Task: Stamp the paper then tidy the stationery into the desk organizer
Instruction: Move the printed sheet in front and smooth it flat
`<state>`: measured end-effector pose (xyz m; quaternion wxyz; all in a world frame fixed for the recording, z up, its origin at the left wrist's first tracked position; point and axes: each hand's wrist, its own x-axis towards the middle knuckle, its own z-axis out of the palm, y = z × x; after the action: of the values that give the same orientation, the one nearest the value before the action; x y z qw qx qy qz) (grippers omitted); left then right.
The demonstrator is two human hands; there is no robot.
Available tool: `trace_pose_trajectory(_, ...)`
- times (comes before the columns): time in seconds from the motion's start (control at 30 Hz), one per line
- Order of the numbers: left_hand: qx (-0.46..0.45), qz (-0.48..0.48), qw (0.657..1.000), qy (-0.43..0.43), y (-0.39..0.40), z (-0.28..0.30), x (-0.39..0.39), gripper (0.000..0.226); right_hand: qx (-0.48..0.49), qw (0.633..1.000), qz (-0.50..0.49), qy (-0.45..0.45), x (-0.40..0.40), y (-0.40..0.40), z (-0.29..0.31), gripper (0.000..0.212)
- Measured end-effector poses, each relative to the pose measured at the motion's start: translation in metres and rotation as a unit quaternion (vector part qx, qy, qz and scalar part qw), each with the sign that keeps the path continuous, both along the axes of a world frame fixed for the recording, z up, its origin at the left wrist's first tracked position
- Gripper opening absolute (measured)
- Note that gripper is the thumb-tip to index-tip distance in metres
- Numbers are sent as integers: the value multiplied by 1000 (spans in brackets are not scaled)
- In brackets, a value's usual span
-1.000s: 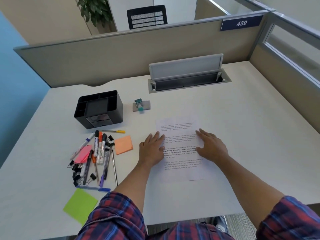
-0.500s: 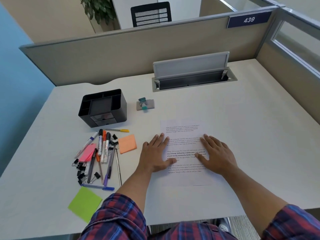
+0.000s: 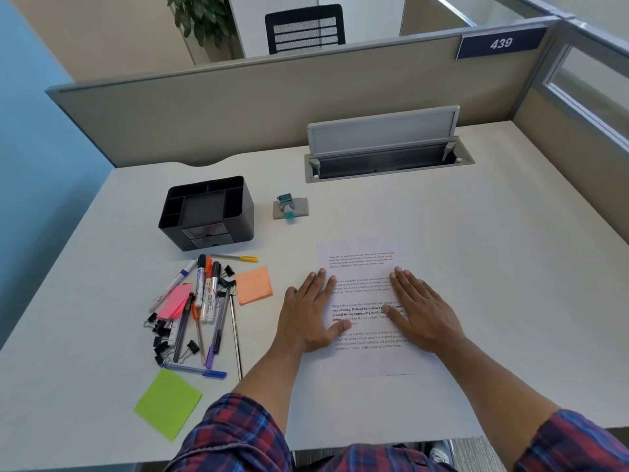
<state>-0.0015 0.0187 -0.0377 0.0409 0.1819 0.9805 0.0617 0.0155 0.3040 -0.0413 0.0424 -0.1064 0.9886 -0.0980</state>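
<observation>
Both hands lie flat and spread on the paper (image 3: pixel 366 308), which sits toward the near edge of the desk (image 3: pixel 476 267) with its long axis running from the near edge to the far one. The left hand (image 3: pixel 311 316) presses the sheet's left margin, partly on bare desk; the right hand (image 3: pixel 423 315) covers the right half of the print. Neither holds anything. The stamp (image 3: pixel 287 207) lies on its small grey pad beyond the paper's far left corner, toward the far edge and slightly left of the left hand, so the left hand looks the nearer one, though the right could cross over. Bare desk lies between the hands and the stamp, with nothing in the way. The black organizer (image 3: pixel 207 212) stands just left of the stamp, apart from it. Nearer the left edge, the pens and markers (image 3: pixel 204 301) lie in a loose heap with binder clips (image 3: pixel 161 332), beside an orange note pad (image 3: pixel 254 285) and a pink one (image 3: pixel 173 301); a green note pad (image 3: pixel 168 403) sits by the near edge.
</observation>
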Motion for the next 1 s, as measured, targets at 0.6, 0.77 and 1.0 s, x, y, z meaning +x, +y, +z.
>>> trace_pose_trajectory(0.6,20,-2,1000,6,1,-6,2,97,0,1000,-4,15,2,0,-7,76)
trace_pose_trajectory(0.77,32,-34,997,58,3,7,-19,79,16,996,-18,83,-19,-12,15,73)
trace_pose_trajectory(1.0,103,74,983,136,-4,38,-69,36,-44,990,-12,133,-84,-57,56,49)
